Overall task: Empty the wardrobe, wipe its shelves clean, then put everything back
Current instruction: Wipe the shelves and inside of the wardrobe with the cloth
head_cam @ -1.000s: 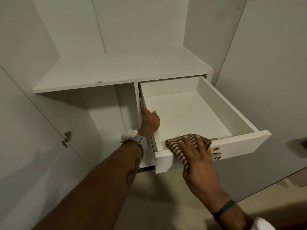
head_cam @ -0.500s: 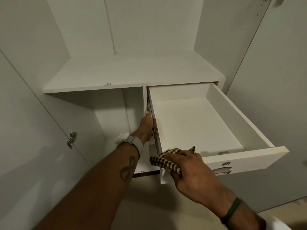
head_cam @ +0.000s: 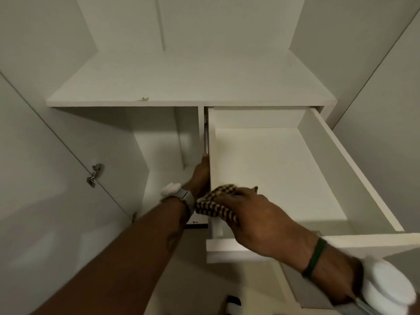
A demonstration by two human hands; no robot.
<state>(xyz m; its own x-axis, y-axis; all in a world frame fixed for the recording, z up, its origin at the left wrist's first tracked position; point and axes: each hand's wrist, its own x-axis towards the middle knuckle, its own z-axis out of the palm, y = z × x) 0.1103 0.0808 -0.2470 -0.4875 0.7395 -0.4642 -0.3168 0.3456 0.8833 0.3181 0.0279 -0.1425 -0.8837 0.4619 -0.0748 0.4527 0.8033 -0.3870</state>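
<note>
The white wardrobe stands open with a bare shelf (head_cam: 181,87) across its middle. Below the shelf on the right, a white drawer (head_cam: 354,178) is pulled far out and holds nothing. My right hand (head_cam: 254,214) grips a brown-and-cream checked cloth (head_cam: 216,206) against the drawer's near left corner. My left hand (head_cam: 201,176) reaches along the outside of the drawer's left wall by the metal runner (head_cam: 206,137), fingers stretched forward and partly hidden behind the wall. A grey watch sits on that wrist.
An open compartment (head_cam: 163,144) lies left of the drawer. The left wardrobe door (head_cam: 45,189) is swung open, with a metal hinge (head_cam: 94,175) on it. The right door (head_cam: 386,98) stands close beside the drawer. Pale floor shows below.
My right hand has slid the cloth leftward along the drawer's front edge to its left corner. My left hand has moved from the wall's top edge down along its outer side. The view has come closer.
</note>
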